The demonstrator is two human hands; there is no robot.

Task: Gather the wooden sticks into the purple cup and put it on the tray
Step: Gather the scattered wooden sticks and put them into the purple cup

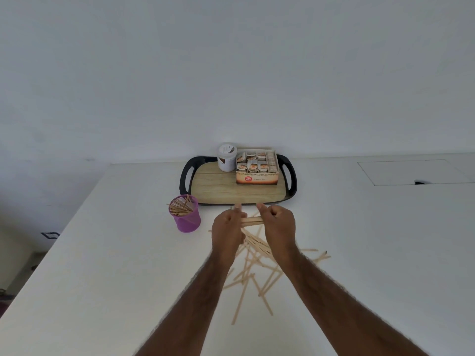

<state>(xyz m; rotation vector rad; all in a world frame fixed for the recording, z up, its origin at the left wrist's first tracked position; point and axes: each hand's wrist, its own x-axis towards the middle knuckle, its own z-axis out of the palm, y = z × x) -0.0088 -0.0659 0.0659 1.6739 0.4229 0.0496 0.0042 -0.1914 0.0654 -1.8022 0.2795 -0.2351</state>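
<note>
The left hand [227, 228] and the right hand [279, 223] are each curled round one end of a small bundle of wooden sticks [253, 221], thumbs raised above it. They hold it between them just off the table [115, 253], to the right of the purple cup [186, 219]. The bundle's long axis runs sideways, so its left end points roughly towards the cup.

The cup stands upright just left of the left hand, near it but not touching, and a sheaf of sticks leans inside it. The left hand is plainly the nearer of the two. The coming move turns on this: the bundle lies flat while the cup's mouth faces up, so the sticks probably have to be tipped on end and carried a short way left before they can drop in.

Right of the cup and nearer the person, many loose sticks [257, 268] lie crossed in a heap under the forearms, so the gathering looks only partly done.

Beyond the cup and to its right sits the tray [239, 194], well within reach. A tea box [257, 179] and a white jar [226, 158] stand at the back of the tray, and the part nearest the cup is bare. The cup is not yet on the tray.
</note>
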